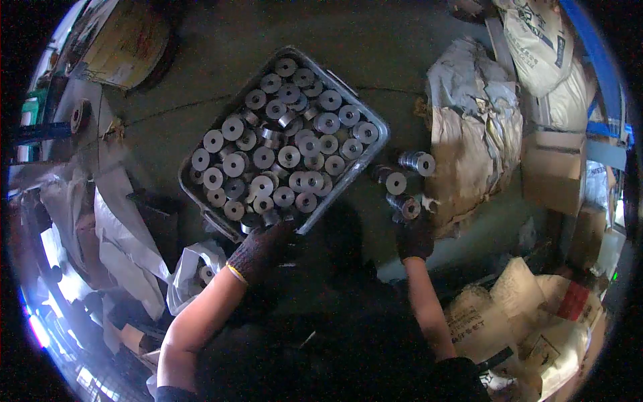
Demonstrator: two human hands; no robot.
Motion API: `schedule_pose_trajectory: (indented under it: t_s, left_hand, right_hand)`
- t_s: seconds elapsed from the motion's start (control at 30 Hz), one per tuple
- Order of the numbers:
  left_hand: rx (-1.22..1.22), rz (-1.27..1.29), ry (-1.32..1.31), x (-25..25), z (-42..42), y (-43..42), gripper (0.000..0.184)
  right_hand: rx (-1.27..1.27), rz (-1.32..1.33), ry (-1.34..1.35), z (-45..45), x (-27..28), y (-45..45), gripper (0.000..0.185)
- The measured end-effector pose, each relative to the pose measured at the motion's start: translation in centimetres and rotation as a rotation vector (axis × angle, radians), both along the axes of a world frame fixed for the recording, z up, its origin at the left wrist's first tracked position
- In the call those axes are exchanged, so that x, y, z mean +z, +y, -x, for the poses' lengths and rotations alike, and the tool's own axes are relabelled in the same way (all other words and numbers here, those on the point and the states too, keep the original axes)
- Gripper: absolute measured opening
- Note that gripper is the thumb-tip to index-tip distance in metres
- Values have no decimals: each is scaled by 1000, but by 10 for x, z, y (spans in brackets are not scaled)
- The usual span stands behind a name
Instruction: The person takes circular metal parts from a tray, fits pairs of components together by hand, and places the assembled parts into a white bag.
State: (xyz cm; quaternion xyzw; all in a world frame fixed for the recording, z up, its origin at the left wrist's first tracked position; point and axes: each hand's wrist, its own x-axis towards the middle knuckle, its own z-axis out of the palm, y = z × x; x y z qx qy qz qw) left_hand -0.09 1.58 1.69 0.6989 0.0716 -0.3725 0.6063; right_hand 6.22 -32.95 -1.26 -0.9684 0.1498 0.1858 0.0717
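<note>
A grey plastic bin (370, 155) full of metal rings (289, 157) with centre holes stands ahead of me, turned at an angle. My left hand (266, 249), in a dark knitted glove with a yellow cuff, is at the bin's near corner, close to the rings there. Its fingers are lost in shadow. To the right of the bin, short rows of similar rings (416, 163) lie on the floor. My right hand (414, 240), also in a dark glove, is at the nearest row of rings (404, 206); whether its fingers grip them is too dark to tell.
Crumpled paper sacks (474, 144) lie right of the rings, beside a cardboard box (554, 167) and white printed sacks (539, 50). More paper packaging (529, 321) is at lower right. White plastic sheeting (127, 231) hangs at left. A round drum (127, 43) stands upper left.
</note>
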Motion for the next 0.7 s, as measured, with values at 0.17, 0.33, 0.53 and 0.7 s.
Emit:
schedule_pose_trajectory:
  t_s: [0.17,0.33,0.53,0.7]
  left_hand:
    - [250,360,230,-18,10,11,37]
    - [455,398,354,-30,10,11,33]
    - [758,551,568,-15,1,12,28]
    - [699,455,456,-48,14,18,32]
  right_hand:
    - [230,57,-36,8,29,-11,50]
    - [264,-417,-361,-22,99,39,45]
    - [808,-144,-170,-120,50,149,46]
    - [1061,217,-425,-167,-34,193,43]
